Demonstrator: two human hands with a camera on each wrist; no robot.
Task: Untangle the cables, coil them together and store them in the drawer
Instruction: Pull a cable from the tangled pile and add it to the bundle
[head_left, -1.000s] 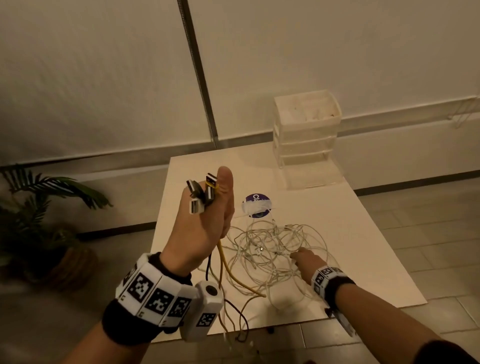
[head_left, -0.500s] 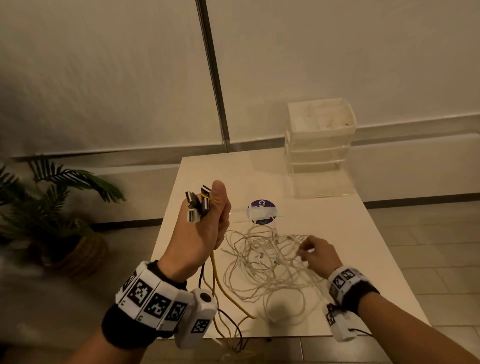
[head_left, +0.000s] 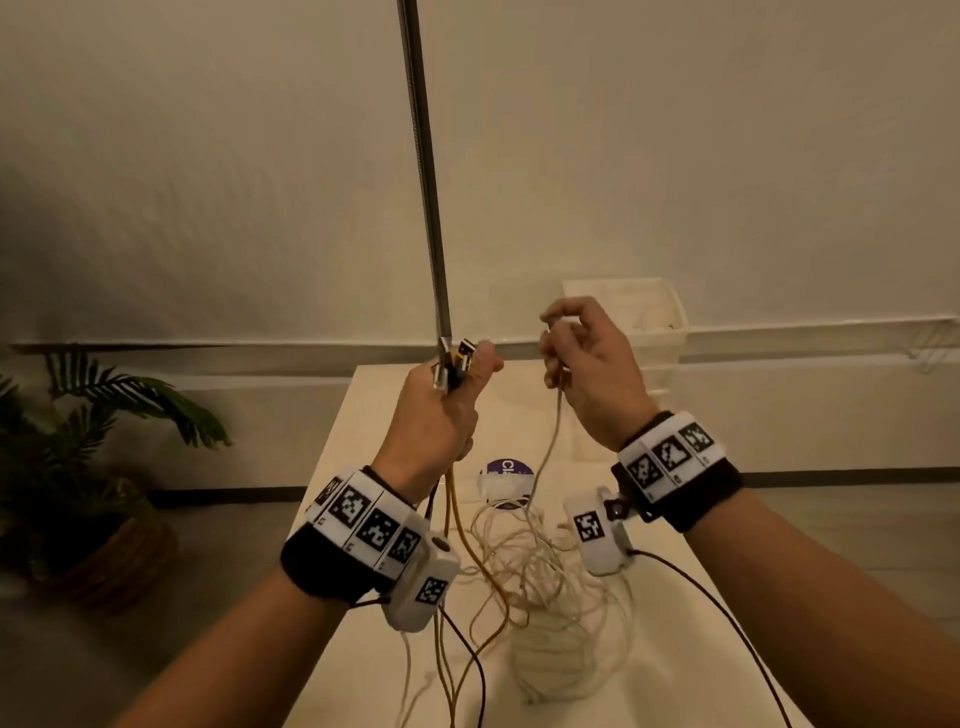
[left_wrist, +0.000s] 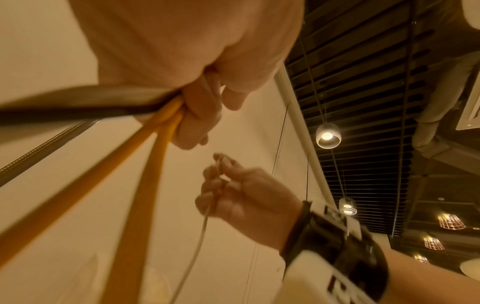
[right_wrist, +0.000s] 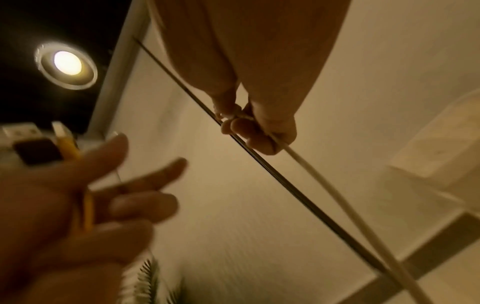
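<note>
- A white table (head_left: 363, 467) stands by a pale wall, with a potted plant (head_left: 88, 467) to the left.
- The cables (head_left: 540, 582) lie tangled on the table, strands rising to both my hands.
- My left hand (head_left: 436, 421) is raised, fist closed round a yellow cable (left_wrist: 145, 164) and several plugs (head_left: 457, 358).
- My right hand (head_left: 587, 369) pinches one white cable (head_left: 550, 447) aloft.
- The drawer unit (head_left: 660, 332) sits at the table's far edge.
</note>
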